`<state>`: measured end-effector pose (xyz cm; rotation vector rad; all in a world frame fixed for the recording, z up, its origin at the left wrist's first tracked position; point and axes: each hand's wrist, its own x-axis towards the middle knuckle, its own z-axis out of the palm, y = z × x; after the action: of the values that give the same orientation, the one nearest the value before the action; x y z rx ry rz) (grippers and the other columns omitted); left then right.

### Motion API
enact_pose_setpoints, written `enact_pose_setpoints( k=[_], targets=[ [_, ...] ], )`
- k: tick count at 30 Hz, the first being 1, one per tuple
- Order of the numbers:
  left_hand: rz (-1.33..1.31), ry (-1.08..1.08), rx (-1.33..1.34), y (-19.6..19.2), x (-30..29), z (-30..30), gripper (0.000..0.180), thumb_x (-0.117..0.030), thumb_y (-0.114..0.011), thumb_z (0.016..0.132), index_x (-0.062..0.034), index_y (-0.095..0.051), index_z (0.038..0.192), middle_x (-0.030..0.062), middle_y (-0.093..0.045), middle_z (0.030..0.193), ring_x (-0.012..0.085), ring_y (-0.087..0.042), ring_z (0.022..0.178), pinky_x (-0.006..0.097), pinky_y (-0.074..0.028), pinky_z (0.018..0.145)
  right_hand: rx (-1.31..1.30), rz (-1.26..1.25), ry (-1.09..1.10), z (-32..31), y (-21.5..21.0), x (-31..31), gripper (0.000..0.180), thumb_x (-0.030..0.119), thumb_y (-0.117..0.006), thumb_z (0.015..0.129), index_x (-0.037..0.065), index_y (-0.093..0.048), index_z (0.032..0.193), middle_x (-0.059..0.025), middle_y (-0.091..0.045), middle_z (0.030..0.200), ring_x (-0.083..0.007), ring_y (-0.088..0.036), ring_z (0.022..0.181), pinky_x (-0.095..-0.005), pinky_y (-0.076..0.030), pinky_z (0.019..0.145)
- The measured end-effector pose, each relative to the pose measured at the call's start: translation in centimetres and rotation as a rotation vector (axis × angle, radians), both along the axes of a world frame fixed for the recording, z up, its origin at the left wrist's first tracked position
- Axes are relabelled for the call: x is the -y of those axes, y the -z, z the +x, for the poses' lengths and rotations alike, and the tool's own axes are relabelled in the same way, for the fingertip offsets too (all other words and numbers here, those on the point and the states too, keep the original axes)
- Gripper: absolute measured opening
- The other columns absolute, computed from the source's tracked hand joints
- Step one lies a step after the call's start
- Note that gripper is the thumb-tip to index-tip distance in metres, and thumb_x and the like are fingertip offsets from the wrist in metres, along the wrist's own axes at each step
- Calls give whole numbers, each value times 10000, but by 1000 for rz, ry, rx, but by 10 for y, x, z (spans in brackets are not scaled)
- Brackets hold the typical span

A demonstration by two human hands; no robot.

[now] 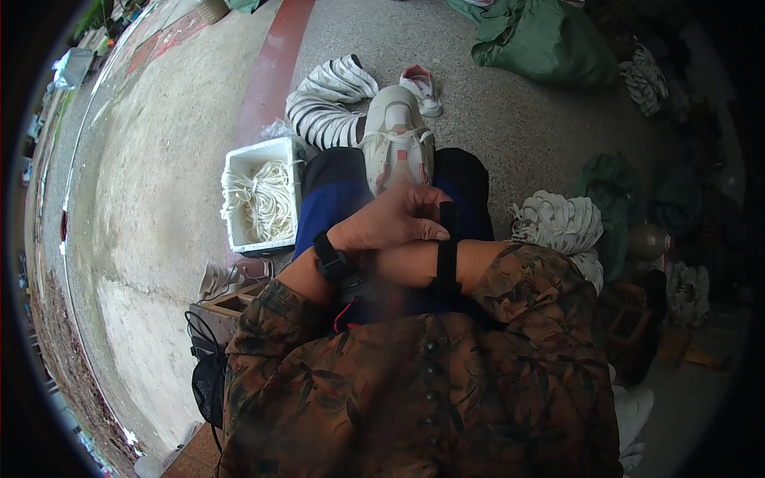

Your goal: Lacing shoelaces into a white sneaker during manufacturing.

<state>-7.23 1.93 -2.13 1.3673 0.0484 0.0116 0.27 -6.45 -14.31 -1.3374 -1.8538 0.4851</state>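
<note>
My left hand [396,213], with a black band on its wrist, is closed in a pinch on the loose end of a black strap [448,219]. This strap wraps my right forearm [406,261], which lies crosswise under my left wrist. My right hand is hidden behind the left wrist, so its fingers do not show. Just beyond my left hand, a white sneaker [390,119] with pinkish-red patches stands between my knees, its toe pointing away from me. Laces cross its front.
A white foam box [231,199] of white laces [267,203] stands left. Beyond it curves a row of nested white shoe pieces [327,103], beside another shoe [422,89]. A pile of white shoes [558,221] lies right. A green sack [550,48] sits at the far right.
</note>
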Motion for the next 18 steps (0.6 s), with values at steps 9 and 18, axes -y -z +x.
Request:
enact_pose_setpoints(
  k=[9,18],
  targets=[
    [182,-6,-8,-29,5,-3,417,24,-646,797,13,-532,1199,69,-608,1072,133,-585,952,271,-458,847,-49,-8,30,-17,5,-11,260,136,-603,776,60,-590,1025,-153,-661,888,-347,-641,843,-412,-509,746],
    [567,-166,99,-16,16,2,349,6,-625,806,1,-556,1148,103,-659,939,192,-635,888,292,-480,817,-99,-11,59,-14,5,-18,266,136,-601,778,61,-586,1032,-155,-660,889,-350,-640,843,-414,-507,745]
  ],
)
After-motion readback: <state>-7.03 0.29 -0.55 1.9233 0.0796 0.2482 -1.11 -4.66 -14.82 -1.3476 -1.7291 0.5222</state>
